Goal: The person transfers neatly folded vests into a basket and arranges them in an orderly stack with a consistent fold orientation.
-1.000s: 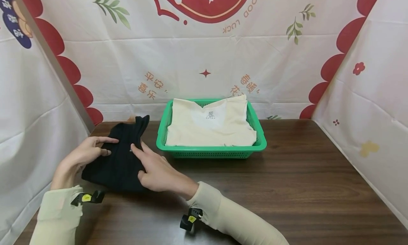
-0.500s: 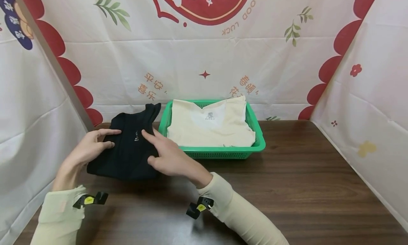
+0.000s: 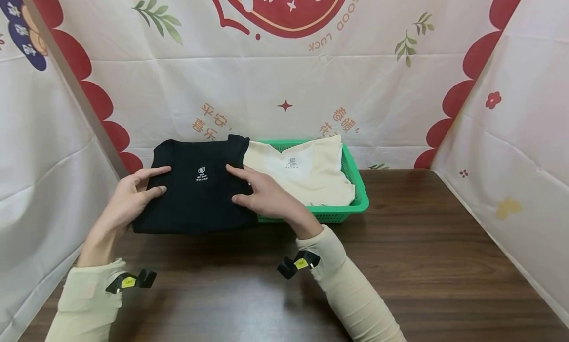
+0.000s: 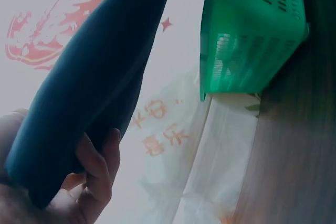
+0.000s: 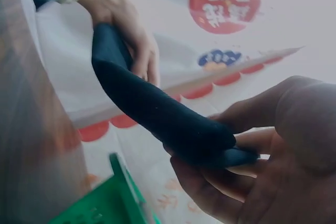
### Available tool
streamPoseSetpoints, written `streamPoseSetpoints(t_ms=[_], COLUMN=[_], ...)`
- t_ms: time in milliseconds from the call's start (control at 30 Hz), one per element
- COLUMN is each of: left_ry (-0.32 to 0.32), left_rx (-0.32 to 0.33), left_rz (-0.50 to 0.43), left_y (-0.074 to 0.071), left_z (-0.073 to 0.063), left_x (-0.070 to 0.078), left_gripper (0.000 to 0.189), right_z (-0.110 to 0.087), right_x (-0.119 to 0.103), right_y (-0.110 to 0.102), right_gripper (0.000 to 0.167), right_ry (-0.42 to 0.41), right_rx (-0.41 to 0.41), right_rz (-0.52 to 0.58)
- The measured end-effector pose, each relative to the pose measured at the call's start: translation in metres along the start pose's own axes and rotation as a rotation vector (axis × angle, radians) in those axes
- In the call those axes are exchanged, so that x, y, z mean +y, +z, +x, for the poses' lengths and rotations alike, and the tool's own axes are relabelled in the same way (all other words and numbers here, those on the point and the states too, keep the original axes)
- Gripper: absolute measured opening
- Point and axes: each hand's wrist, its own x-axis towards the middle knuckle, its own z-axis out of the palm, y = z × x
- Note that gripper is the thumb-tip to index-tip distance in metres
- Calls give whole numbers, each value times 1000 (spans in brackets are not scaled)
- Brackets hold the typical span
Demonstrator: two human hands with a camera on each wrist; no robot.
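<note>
A folded black shirt point(image 3: 195, 198) with a small white print near its neckline hangs between my two hands, raised off the table. Its left side is gripped by my left hand point(image 3: 122, 198), thumb and forefinger on the near face. My right hand point(image 3: 271, 196) holds the opposite side in the same way. Seen edge-on in the left wrist view, the shirt point(image 4: 89, 77) is a thick fold with fingers curled beneath it. In the right wrist view the fold point(image 5: 152, 106) runs from one hand to the other. The shirt covers the basket's left end in the head view.
A green plastic basket point(image 3: 362, 198) stands at the back of the brown wooden table point(image 3: 422, 243). Inside it lies a folded cream shirt point(image 3: 320, 181) with a printed neck label. White printed cloth point(image 3: 249, 80) walls in the back and both sides.
Both hands have lifted the black shirt from the table and carried it up and to the right, toward the basket. It now tilts more to face the head camera, and its print shows fully.
</note>
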Motion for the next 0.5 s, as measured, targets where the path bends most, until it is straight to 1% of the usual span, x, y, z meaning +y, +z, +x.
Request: streamPoseSetpoints(t_ms=[133,233,333,400,500], left_ry=[22,27,44,56,66], left_rx=[-19,-45,-64,-74,-92], left_rz=[-56,-108,-137,-157,-194], left_y=[7,13,21,26,34], left_z=[-2,-1,1,4,8], left_x=[9,15,20,23,29], left_gripper=[56,61,63,64,65], right_z=[-3,-5,-10,-13,-17], right_x=[8,14,20,23,27], right_y=[-15,-27,-38,-45,-54], right_gripper=[65,63,64,65,66], right_ry=[24,31,44,51,54], right_rx=[6,3,8,19,44], right_rz=[87,153,216,239,241])
